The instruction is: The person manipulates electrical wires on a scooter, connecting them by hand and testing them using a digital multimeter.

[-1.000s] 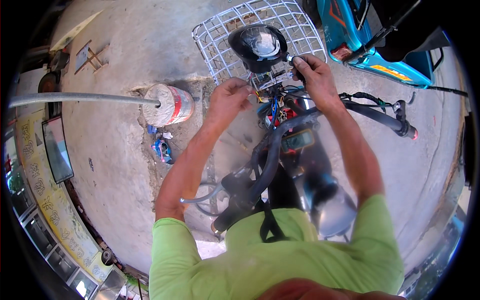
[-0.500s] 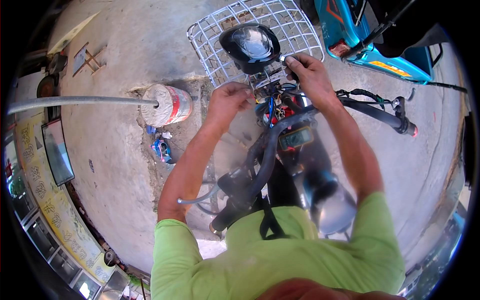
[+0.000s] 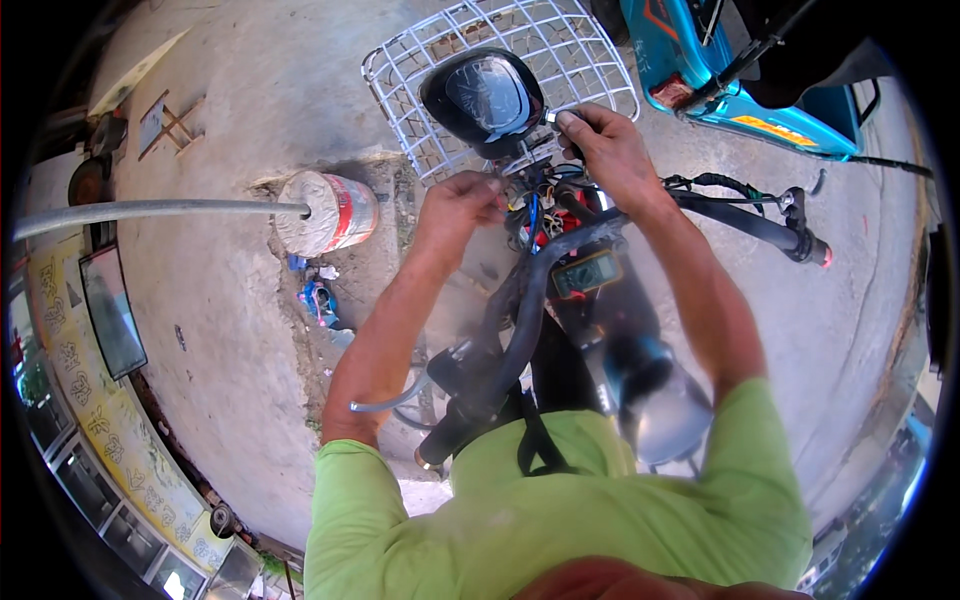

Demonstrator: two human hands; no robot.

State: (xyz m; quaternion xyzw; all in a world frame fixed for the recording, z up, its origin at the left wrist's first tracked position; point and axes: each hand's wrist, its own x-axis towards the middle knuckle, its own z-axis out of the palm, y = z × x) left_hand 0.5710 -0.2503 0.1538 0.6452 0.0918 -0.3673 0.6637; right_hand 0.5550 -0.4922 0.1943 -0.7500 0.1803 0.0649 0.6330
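A black headlight unit [image 3: 480, 100] with a clear lens is tilted over the front of a two-wheeler. At its right side my right hand [image 3: 612, 152] is closed, thumb against a small silver-tipped piece [image 3: 556, 117] whose kind I cannot make out. Left of the exposed wiring [image 3: 535, 208], my left hand [image 3: 460, 208] has its fingers pinched together; whatever is between them is hidden. Blue, red and yellow wires show between the hands. Nearer to me run the black handlebars [image 3: 535, 310]. A yellow-framed multimeter [image 3: 587, 273] lies just behind them.
A white wire basket [image 3: 590, 55] lies beyond the headlight. On the left stands a cement-filled bucket [image 3: 330, 213] with a metal pole [image 3: 150, 209], blue litter [image 3: 318, 300] beside it. A turquoise vehicle [image 3: 750, 115] is at far right. A round mirror-like part [image 3: 665, 410] sits near my waist.
The headlight has tipped slightly toward the left and nearer to me, its lens now turned more upward. My hands keep almost the same places and grips. The whole view has shifted a little.
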